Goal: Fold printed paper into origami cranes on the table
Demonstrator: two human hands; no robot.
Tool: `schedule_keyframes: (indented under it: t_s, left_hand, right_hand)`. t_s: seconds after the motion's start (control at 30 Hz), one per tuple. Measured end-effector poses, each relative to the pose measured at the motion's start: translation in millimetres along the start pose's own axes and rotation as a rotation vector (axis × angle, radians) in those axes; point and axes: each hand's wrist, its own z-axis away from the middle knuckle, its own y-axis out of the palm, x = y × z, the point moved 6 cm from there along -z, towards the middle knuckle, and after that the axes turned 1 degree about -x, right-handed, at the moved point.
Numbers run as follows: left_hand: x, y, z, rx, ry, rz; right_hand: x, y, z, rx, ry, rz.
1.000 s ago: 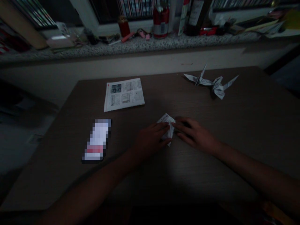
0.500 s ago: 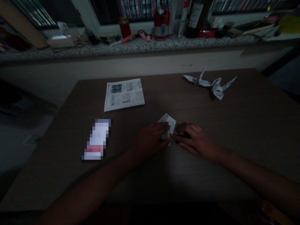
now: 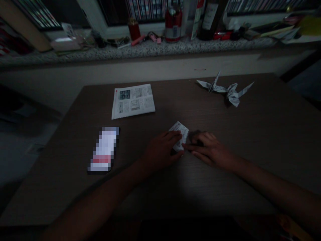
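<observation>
A small folded piece of printed paper (image 3: 184, 130) with a pointed top lies on the table in front of me. My left hand (image 3: 163, 147) holds it against the tabletop, fingers across its left side and thumb by its lower tip. From the right, my right hand (image 3: 208, 147) reaches in with the index finger stretched out to the paper's lower right edge. The thumb sits apart below that finger, and the other fingers are bent. Part of the paper is hidden under my left fingers.
A phone (image 3: 104, 149) with a blurred-out screen lies to the left. Behind it rests a folded newspaper sheet (image 3: 140, 100). Two paper cranes (image 3: 233, 95) stand at the back right of the table (image 3: 200, 201). Bottles, a red can (image 3: 173, 26) and clutter line the stone windowsill (image 3: 150, 50).
My left thumb has shifted slightly onto the paper's lower tip, covering more of it. Both hands otherwise stay nearly in place.
</observation>
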Motion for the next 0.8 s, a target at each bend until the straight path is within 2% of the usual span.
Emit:
schedule_keyframes:
  t_s: [0.57,0.67,0.8]
  left_hand:
    - [2.5,2.2,-0.7,0.014,-0.004,-0.015]
    - [3.3,4.4,-0.9,0.003,0.001,-0.026]
    - [4.2,6.6,-1.6,-0.038,0.013,-0.039]
  right_hand:
    - [-39.0,-5.6,-10.5,-0.092,0.221,0.156]
    - [-41.9,-6.7,-9.1,-0.113,0.239,0.097]
    - [-42.3,-14.5,-9.1,-0.195,0.27,-0.109]
